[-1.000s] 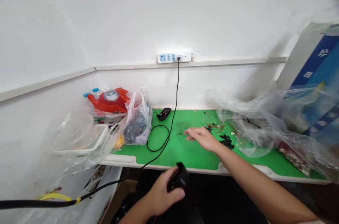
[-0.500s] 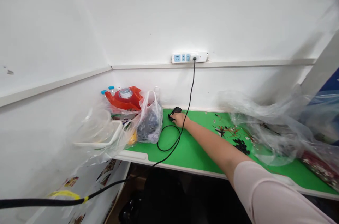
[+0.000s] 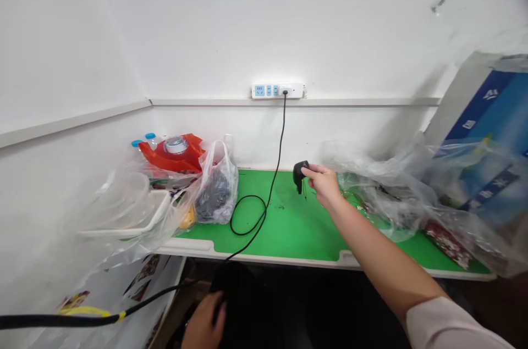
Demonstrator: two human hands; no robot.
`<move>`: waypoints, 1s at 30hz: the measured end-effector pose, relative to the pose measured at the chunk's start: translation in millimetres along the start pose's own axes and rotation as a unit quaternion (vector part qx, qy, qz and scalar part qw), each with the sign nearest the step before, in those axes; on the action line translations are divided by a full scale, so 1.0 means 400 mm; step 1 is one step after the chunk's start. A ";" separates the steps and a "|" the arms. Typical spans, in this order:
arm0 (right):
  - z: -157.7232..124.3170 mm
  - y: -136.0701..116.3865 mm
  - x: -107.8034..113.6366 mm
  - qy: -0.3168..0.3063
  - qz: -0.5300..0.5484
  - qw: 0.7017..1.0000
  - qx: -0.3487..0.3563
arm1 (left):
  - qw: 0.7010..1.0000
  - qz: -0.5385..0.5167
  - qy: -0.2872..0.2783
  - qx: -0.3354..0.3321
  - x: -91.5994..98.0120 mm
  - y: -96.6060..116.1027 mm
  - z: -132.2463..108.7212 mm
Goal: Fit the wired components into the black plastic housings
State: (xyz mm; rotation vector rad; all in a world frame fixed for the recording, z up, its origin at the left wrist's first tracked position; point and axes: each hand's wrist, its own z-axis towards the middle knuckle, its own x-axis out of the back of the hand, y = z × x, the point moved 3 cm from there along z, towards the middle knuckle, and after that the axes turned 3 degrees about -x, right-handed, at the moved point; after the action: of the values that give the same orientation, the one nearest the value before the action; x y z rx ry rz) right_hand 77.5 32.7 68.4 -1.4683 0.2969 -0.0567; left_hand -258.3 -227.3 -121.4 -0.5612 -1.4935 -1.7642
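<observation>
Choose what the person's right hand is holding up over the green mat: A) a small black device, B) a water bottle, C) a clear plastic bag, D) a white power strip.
A: the right hand pinches a small black device in its fingers, over the green mat.

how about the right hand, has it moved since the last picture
Yes, the right hand moved rightward: it was at the black cord below the power strip, and now sits clear to the right of both.
</observation>
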 end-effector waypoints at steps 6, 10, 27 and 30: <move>-0.139 -0.097 0.061 -0.070 0.174 0.975 -0.123 | 0.947 -0.163 0.047 -0.273 -0.092 0.494 0.235; -0.177 -0.107 0.083 -0.090 0.172 0.970 -0.145 | 0.898 -0.370 -0.004 -0.239 -0.173 0.663 0.406; -0.074 0.068 0.143 -0.079 -0.114 0.989 0.053 | 0.744 -0.649 -0.159 -0.022 -0.355 0.688 0.515; -0.066 0.092 0.142 -0.049 -0.034 0.998 -0.009 | 0.709 -0.679 -0.189 0.029 -0.350 0.680 0.515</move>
State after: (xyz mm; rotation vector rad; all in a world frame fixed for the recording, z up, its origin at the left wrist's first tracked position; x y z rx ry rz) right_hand 120.8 -1.4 20.8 -1.4946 0.1676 -0.0359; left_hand 11.2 -4.2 -4.1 0.4799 -2.5804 -2.7017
